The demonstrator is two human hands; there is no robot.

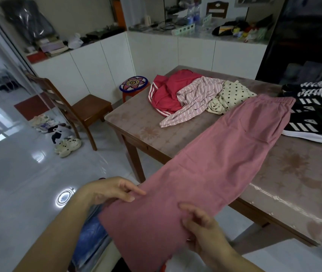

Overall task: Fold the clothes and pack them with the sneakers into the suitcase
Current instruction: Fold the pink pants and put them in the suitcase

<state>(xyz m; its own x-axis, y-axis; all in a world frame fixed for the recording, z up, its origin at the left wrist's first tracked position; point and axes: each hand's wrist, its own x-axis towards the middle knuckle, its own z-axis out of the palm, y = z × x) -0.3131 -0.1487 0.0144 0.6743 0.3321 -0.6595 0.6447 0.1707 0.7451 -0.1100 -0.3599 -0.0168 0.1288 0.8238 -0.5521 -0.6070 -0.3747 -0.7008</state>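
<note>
Pink trousers (225,154) lie stretched from the table (136,124) down over its near edge, waistband at the far end. My left hand (115,190) pinches the left edge of the leg ends, off the table. My right hand (199,222) grips the right edge of the same end. Further back on the table lie a red garment with white stripes (164,95), a pink striped garment (193,99) and a cream polka-dot garment (230,95), all crumpled. Black sneakers with white stripes (311,110) stand at the table's right side. No suitcase is visible.
A wooden chair (81,108) stands left of the table, with a patterned stool (133,85) behind it. Shoes (66,146) lie on the shiny tiled floor. White cabinets with cluttered tops line the back wall. A blue plastic-wrapped thing (89,238) is below my left arm.
</note>
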